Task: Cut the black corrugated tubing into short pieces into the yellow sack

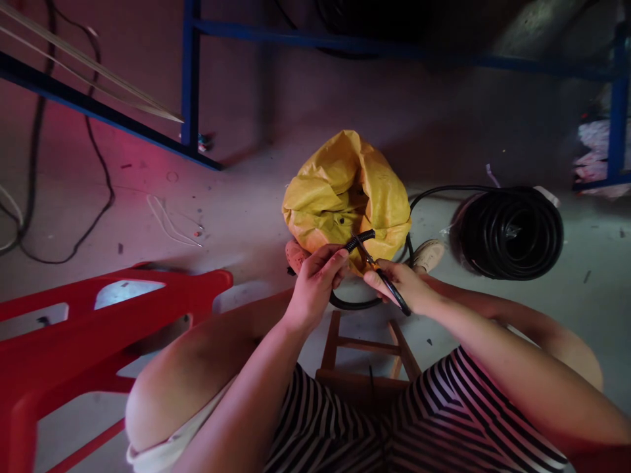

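My left hand is closed around a black corrugated hose near its end. In my right hand are scissors or cutters with dark and orange handles; their blades meet the hose just beyond my left fingers. Whether the blades are fully closed is too small to tell. Below both hands stands a yellow sack with its rim rolled down, and the hose end is over its opening. The hose loops under my hands and runs behind the sack toward the right.
A coil of black hose lies on the floor at right. A red plastic stool is close at left. Blue metal frames stand ahead. Dark cables cross the left floor. A wooden stool shows between my legs.
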`<state>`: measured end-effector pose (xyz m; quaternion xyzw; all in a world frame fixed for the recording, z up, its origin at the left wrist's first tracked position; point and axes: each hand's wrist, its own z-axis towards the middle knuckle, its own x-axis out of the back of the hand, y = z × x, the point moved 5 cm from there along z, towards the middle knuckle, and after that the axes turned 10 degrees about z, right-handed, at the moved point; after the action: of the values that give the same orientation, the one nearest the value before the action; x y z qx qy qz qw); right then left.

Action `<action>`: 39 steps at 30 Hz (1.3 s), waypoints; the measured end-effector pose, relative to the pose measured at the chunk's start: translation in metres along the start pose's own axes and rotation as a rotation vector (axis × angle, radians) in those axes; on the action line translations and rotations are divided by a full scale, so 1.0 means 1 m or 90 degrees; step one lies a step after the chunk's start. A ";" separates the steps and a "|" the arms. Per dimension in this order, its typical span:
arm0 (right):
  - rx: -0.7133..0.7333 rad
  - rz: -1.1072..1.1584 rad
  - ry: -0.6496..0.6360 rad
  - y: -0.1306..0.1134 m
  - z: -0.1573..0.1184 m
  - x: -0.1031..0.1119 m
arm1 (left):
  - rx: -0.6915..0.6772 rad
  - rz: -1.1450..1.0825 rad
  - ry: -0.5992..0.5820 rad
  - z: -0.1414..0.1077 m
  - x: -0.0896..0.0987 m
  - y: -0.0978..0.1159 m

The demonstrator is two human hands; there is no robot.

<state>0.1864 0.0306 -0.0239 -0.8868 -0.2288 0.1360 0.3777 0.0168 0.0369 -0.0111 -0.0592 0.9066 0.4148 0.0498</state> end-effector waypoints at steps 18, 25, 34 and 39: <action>-0.151 0.055 -0.042 0.072 0.038 -0.019 | 0.114 0.083 0.062 0.031 0.015 -0.070; -0.181 0.082 -0.036 0.073 0.042 -0.020 | 0.141 0.072 0.059 0.033 0.018 -0.073; -0.141 0.142 0.028 0.056 0.040 -0.010 | 0.105 0.066 0.054 0.028 0.013 -0.057; 0.035 0.276 0.132 0.010 0.038 0.012 | 0.008 0.105 -0.064 0.012 -0.009 -0.030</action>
<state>0.1845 0.0536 -0.0577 -0.9138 0.0111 0.1282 0.3852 0.0303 0.0270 -0.0403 0.0368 0.9072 0.4146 0.0609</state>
